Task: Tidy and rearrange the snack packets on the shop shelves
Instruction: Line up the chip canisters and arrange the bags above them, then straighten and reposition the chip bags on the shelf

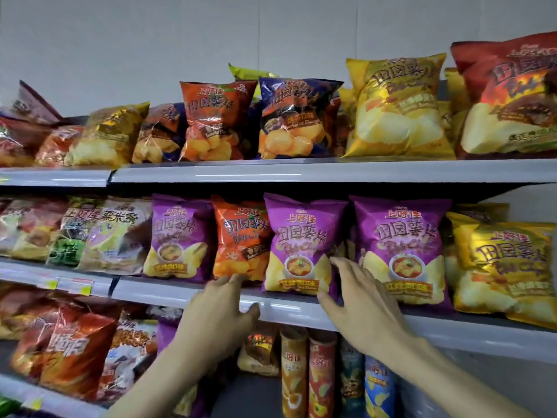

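A purple crisp packet [301, 236] stands upright in the middle of the middle shelf [286, 307]. My left hand [223, 309] is spread at the shelf's front edge, fingertips near the base of the orange packet [238, 236] to the left of the purple one. My right hand [358, 300] is spread too, its fingers at the purple packet's lower right corner; I cannot tell whether they touch it. Neither hand holds anything. A second purple packet [401, 245] stands just to the right, and a third [177, 236] to the left of the orange one.
The top shelf [271, 173] carries orange, blue, yellow and red packets. A large yellow packet [500, 263] fills the middle shelf's right end, and mixed packets [90, 233] its left. Below stand crisp tubes [307, 375] and red bags [69, 351].
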Demonstrator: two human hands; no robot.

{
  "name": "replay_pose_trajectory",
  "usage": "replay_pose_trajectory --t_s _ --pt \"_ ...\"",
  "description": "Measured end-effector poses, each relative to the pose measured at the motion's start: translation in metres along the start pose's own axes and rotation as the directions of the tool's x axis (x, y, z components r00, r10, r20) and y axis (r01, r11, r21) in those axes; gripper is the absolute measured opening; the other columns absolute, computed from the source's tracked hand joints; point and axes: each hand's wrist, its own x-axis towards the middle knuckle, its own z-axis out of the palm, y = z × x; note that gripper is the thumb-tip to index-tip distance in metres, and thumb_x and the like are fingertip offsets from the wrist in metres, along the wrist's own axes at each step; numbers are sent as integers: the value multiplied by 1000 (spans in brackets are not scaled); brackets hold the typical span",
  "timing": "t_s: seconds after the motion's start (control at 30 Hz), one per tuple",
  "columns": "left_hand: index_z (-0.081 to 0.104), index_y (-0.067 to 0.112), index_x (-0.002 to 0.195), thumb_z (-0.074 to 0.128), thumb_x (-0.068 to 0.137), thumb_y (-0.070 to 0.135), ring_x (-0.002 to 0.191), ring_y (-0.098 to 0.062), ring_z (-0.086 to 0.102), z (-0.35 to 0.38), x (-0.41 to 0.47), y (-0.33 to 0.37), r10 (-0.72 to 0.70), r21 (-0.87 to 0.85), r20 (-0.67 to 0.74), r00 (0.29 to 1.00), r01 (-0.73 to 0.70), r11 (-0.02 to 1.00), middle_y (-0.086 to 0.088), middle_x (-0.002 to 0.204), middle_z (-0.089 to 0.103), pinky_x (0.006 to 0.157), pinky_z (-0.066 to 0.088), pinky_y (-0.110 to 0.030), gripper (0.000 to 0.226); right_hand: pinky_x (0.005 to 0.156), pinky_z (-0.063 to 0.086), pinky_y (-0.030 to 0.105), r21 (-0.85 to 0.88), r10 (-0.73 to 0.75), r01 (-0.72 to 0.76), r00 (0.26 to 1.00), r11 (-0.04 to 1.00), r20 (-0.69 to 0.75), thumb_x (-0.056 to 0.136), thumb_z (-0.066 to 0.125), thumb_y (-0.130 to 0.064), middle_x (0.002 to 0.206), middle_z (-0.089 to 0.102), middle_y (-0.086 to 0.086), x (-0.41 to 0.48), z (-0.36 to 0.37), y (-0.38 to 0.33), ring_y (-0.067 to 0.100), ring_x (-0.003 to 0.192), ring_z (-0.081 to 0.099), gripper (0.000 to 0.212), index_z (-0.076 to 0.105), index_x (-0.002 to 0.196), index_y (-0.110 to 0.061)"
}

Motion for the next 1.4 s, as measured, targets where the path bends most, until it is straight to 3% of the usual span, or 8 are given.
replay_pose_trajectory --t_s 0.2,0.33,0.53,0.7,0.9,1.03,1.23,1.4 --pt "47 15 141 64 91 52 126 -39 56 0 64 -45 -75 -84 -97 993 66 994 -13 133 56 91 50 -46 64 121 33 35 60 68 -68 998 996 1 99 52 -59 173 12 -6 15 27 -6 17 153 29 90 2 164 -23" --pt "35 10 154 70 86 66 127 -42 56 12 111 -54 -153 -221 -98 983 128 967 -18 139 57 100 48 -49 95 124 28 35 219 134 -135 991 966 19 94 61 -60 173 10 -7 32 36 2 17 156 23 104 -10 164 -26" --pt "43 19 145 97 62 55 101 -15 71 41 146 -57 -259 -766 19 966 180 617 4 120 71 80 59 -31 105 113 20 23 463 188 -182 982 867 33 89 74 -54 173 12 -9 52 52 5 7 154 14 119 -15 163 -26" --pt "45 22 144 100 50 61 98 -14 72 40 155 -57 -309 -768 -81 947 139 626 7 117 72 87 61 -38 115 113 16 20 470 185 -167 983 867 8 90 71 -55 173 6 -8 52 55 8 -2 148 5 120 -21 162 -27" --pt "40 24 150 96 64 54 92 -12 66 34 159 -56 -269 -709 -172 948 70 701 6 119 67 68 48 -22 107 114 39 33 456 198 -162 980 875 -33 93 67 -55 170 24 -3 49 62 8 18 146 43 115 -24 160 -34" --pt "48 23 142 97 53 65 95 -12 72 43 164 -67 -281 -757 -114 953 100 646 6 117 73 81 59 -33 110 121 37 39 397 149 -84 980 914 -135 93 70 -48 174 6 -2 41 66 -3 18 155 26 116 -26 156 -43" --pt "49 18 143 93 73 48 88 3 63 55 157 -63 -264 -776 -97 960 93 624 6 114 70 64 44 -14 88 123 28 40 254 50 11 971 967 -234 91 72 -41 167 -19 -14 35 69 -24 17 157 7 92 8 158 -40" --pt "52 23 137 89 78 49 95 -9 71 51 146 -68 -190 -744 -92 977 60 666 8 113 74 74 54 -24 74 122 21 33 122 -87 117 969 986 -231 93 63 -43 168 4 -13 33 64 -45 10 155 8 68 32 152 -32"
